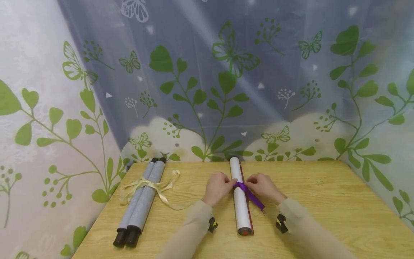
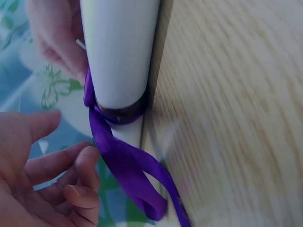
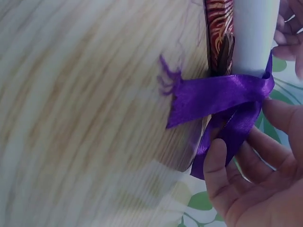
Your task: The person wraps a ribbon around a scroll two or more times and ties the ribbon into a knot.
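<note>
A white rolled-up scroll (image 1: 239, 207) lies lengthwise on the table, with a dark end and a red strip, patterned in gold, along its right side. Round its middle goes a purple ribbon (image 1: 254, 200); one frayed tail hangs to the right. From the left, my left hand (image 1: 218, 186) reaches the ribbon; in the left wrist view its fingers (image 2: 85, 163) are loosely bent beside a hanging ribbon loop, thumb apart. My right hand (image 1: 264, 186) is on the other side. In the right wrist view its fingers (image 3: 216, 153) hold a ribbon loop close to the knot.
Left on the table, two grey scrolls (image 1: 145, 196) with black ends lie side by side, tied with a cream ribbon (image 1: 163, 185). The wooden table (image 1: 310, 223) ends at a leaf-and-butterfly patterned curtain (image 1: 194, 72). A black strap device sits on each wrist.
</note>
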A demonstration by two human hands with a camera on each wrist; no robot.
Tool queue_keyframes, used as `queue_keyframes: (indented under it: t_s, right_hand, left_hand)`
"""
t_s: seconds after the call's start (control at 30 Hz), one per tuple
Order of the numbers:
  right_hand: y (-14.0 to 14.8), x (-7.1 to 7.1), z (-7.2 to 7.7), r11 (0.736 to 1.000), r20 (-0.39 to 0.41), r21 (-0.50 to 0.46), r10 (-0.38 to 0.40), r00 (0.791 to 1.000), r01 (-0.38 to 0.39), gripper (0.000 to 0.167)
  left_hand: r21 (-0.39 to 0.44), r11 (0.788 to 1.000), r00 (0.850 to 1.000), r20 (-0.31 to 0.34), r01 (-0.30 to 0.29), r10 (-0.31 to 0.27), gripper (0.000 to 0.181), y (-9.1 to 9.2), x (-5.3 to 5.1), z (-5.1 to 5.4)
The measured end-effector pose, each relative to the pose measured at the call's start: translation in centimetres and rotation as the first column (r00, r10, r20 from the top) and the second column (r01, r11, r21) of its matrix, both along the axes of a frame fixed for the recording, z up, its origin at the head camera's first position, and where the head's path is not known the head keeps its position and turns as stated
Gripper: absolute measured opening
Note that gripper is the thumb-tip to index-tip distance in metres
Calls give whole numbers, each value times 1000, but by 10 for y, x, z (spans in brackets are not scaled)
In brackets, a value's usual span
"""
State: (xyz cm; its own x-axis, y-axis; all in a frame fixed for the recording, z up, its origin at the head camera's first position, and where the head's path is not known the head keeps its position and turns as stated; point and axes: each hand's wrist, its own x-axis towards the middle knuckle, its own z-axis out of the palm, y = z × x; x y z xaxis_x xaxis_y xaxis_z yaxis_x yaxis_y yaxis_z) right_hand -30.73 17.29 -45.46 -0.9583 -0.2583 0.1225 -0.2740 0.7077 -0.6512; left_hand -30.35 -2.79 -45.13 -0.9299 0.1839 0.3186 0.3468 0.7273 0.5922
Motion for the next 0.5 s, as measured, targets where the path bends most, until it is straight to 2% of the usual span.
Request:
queue_keyframes:
  t_s: [0.07,0.13,0.3,0.5]
  right_hand:
    - [-2,0,-1,1000,6,12,-8,1000,8,19]
    - [-3,0,-2,1000,19,19,-7,1000,7,21]
    - [-6,1,-5,999,78,27,28,997,-30,28]
    - [-5,3,-7,999,106,21,40,994,-43,34]
  left_hand:
    - [-57,998,1000,2,12,-12,52,5,4,1]
    - [-94,995,999,32,18,-15,55,10,8,2]
    - [-155,988,991,132,23,-3,51,20,15,-1]
    - [-205,979,989,147,1,30,46,28,15,-3]
